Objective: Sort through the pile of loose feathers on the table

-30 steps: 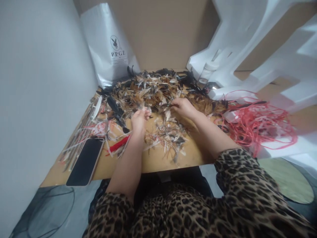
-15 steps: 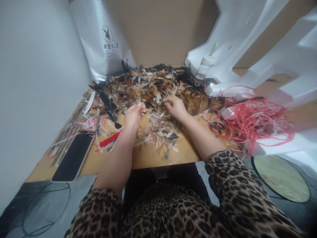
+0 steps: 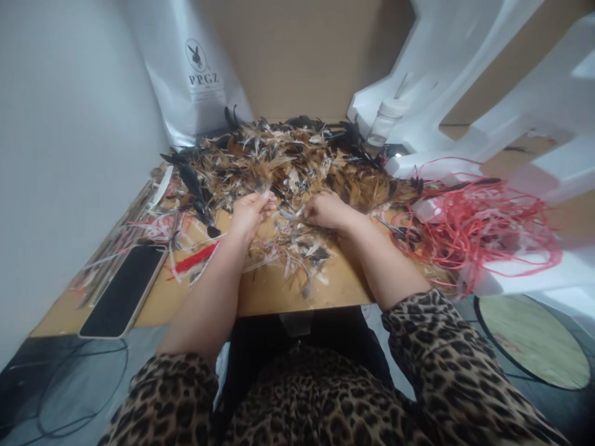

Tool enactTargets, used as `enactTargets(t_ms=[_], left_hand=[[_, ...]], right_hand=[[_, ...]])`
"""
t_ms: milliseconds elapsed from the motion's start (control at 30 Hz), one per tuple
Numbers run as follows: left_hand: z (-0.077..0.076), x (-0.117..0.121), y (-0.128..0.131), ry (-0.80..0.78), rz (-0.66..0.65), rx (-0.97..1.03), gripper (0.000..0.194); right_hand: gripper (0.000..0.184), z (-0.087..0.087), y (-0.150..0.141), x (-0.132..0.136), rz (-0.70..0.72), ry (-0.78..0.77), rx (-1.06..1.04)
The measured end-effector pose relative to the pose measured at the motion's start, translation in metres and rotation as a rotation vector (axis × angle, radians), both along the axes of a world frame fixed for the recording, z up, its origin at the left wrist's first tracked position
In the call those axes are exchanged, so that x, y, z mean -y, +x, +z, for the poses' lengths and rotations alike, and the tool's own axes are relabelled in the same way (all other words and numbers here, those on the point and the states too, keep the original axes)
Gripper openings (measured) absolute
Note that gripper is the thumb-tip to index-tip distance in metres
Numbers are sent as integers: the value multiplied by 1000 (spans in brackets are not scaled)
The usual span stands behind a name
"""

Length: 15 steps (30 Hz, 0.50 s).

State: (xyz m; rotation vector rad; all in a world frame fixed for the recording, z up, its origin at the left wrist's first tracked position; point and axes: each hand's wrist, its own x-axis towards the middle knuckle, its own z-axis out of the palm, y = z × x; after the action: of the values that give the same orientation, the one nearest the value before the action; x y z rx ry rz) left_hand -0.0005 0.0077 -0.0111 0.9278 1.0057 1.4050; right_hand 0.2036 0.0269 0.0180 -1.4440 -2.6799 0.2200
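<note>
Over the worktable, my left hand point(image 3: 253, 214) is closed in a pinch, with a tuft of brown feathers point(image 3: 269, 175) rising from its fingertips. My right hand point(image 3: 326, 210) is a short way to the right, its fingers curled and pointing inward; what they hold, if anything, is hidden. Just behind both hands lies a broad heap of brown, white and black feathers point(image 3: 297, 148). Between and below them are small loose feathers and scraps point(image 3: 309, 251) on the tabletop. A red strip point(image 3: 198, 259) lies left of my left forearm.
A phone point(image 3: 123, 291) lies at the table's left edge beside thin sticks point(image 3: 114, 238). At the right are scissors point(image 3: 402, 230) and a tangle of red plastic string point(image 3: 493, 229). A bottle point(image 3: 385, 121) and a silver bag point(image 3: 195, 93) stand behind. Below right is a round stool point(image 3: 534, 341).
My right hand has moved slightly down, toward the small scraps, its fingers more curled. My left hand stays nearly in place, still pinched. The whole view has shifted a little.
</note>
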Motion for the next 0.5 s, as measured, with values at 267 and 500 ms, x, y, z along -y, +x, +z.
enactTargets(t_ms=[267, 500], left_hand=[[2, 2, 2, 1, -42, -8, 19], [8, 6, 4, -53, -77, 48, 16]], right_hand=[[15, 11, 7, 2, 66, -81, -371], [13, 18, 12, 7, 172, -253, -656]])
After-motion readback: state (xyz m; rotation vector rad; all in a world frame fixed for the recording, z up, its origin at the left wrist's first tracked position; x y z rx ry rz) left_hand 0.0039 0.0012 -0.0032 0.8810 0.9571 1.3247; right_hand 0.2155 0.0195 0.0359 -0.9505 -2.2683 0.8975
